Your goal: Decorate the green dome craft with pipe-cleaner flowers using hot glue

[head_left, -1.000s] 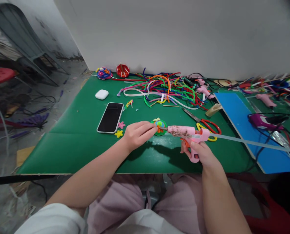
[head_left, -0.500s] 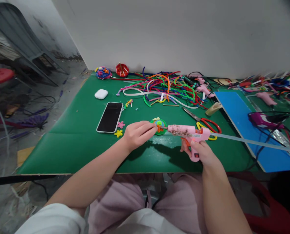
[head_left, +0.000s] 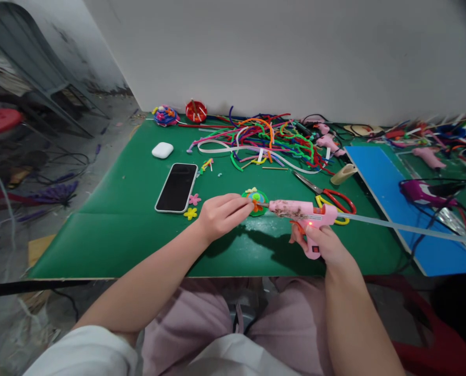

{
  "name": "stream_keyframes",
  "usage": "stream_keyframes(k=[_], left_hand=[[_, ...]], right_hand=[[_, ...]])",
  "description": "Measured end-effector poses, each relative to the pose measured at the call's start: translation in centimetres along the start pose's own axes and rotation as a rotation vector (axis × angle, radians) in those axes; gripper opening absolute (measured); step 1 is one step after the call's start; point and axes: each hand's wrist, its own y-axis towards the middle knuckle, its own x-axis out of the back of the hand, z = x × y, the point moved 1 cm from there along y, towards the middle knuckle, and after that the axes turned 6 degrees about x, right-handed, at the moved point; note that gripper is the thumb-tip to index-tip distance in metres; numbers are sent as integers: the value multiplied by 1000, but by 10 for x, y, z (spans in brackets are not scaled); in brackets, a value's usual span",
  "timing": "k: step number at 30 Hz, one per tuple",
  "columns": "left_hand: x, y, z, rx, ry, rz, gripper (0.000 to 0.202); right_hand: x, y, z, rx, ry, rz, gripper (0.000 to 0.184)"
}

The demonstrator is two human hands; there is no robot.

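The left hand [head_left: 221, 216] reached in from the left, fingers pressed together, their tips at the orange flower [head_left: 255, 207]; whether they pinched it could not be told. The right hand [head_left: 327, 243] was wrapped around the grip of the pink glue gun [head_left: 295, 209], fingers curled at its orange trigger [head_left: 296, 228], and a red light [head_left: 310, 223] glowed on its side. Between the left fingertips and the gun's nozzle lay the green disc [head_left: 256, 197], the orange flower in front of its middle.

From the gun's back a pale glue stick [head_left: 389, 225] ran out to the right, over the blue board [head_left: 385, 193]. Scissors [head_left: 329, 198] lay just beyond the gun, near the tan tube [head_left: 343, 174]. Left of the left hand were a yellow flower [head_left: 191, 213] and a pink flower [head_left: 195, 199], beside the phone [head_left: 176, 188]. Farther off, a white case [head_left: 162, 150] sat behind the phone, and a tangle of coloured strips [head_left: 256, 141] spread along the back of the green table [head_left: 119, 245].
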Motion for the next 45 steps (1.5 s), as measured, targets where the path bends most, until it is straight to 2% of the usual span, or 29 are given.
stream_keyframes(k=[12, 25, 33, 37, 41, 43, 45], left_hand=[[-1, -3, 1, 29, -18, 23, 20], [-1, -3, 1, 3, -3, 14, 20], [-3, -2, 1, 16, -9, 46, 20], [-4, -3, 2, 17, -13, 70, 18], [-8, -7, 5, 44, -12, 96, 18], [-10, -9, 7, 102, -14, 99, 19], [-11, -10, 10, 204, -41, 95, 18]], right_hand=[[1, -2, -2, -8, -5, -7, 35], [4, -1, -2, -28, 5, 4, 34], [5, -3, -4, -85, -54, 25, 43], [8, -4, -7, -135, -113, -16, 47], [5, -3, -1, -120, -98, -55, 40], [4, 0, 3, -46, -56, -162, 35], [7, 4, 8, 64, 13, -337, 31]])
